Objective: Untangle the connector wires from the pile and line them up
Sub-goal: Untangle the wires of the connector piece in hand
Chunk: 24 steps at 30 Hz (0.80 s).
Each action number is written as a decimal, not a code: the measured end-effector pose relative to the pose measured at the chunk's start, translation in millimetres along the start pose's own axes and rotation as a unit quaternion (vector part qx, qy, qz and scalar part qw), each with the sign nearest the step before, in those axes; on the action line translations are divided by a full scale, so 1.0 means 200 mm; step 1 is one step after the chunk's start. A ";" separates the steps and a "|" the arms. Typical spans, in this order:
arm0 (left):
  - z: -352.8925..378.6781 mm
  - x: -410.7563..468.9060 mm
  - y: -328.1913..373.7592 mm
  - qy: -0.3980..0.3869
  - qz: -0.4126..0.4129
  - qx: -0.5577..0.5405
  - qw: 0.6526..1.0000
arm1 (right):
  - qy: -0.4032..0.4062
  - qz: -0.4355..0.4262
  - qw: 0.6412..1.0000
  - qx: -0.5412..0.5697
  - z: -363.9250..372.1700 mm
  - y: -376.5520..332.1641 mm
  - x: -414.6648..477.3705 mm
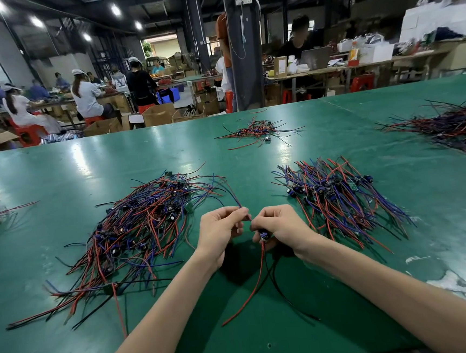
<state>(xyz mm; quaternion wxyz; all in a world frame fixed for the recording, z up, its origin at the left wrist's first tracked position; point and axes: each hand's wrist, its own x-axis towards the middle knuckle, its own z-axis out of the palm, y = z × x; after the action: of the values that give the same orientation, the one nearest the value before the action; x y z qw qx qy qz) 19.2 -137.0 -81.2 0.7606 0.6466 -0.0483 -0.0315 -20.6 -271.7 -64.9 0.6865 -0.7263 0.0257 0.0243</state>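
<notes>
— Where did you have the piece?

— Nearest me, held just above the green mat-covered bench. My right hand gripped the small dark round component of one connector wire. Its red lead and black lead trailed down onto the mat towards me. My left hand pinched the thin blue and red leads at the other end, fingers curled tight on them.

— How did you expect it to handle?

— Light and limp, I judged. The leads would flop and snag on their neighbours, and only the component looked rigid. I would have held it there and drawn the leads gently through the other fingers, since the joints looked delicate.

— What couldn't you make out?

— Whether the blue and red leads were free of the loose tangled pile of red, blue and black wires on my left, because they arced up into its edge. My own fingers hid most of the component. On my right lay a roughly parallel bunch of the same wires, too dense to count. Farther off sat a small scatter of wires and a blurred dark heap, cut off at the right edge.
</notes>
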 end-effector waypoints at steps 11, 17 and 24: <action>-0.19 0.11 0.09 0.170 -0.003 -0.079 0.982 | -0.048 -0.020 0.998 -0.036 0.02 0.00 -0.03; -0.20 0.12 0.09 0.178 -0.030 -0.126 0.975 | -0.065 -0.019 0.997 -0.043 0.02 0.01 -0.03; -0.18 0.12 0.10 0.139 -0.062 -0.169 0.974 | -0.066 -0.007 0.998 -0.011 0.02 0.01 -0.03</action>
<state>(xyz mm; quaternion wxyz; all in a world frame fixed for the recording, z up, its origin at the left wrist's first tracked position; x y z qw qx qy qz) 46.3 -101.1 -66.5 0.8545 0.5089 0.1044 0.0042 -26.8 -268.7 -67.5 0.6789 -0.7307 -0.0254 0.0675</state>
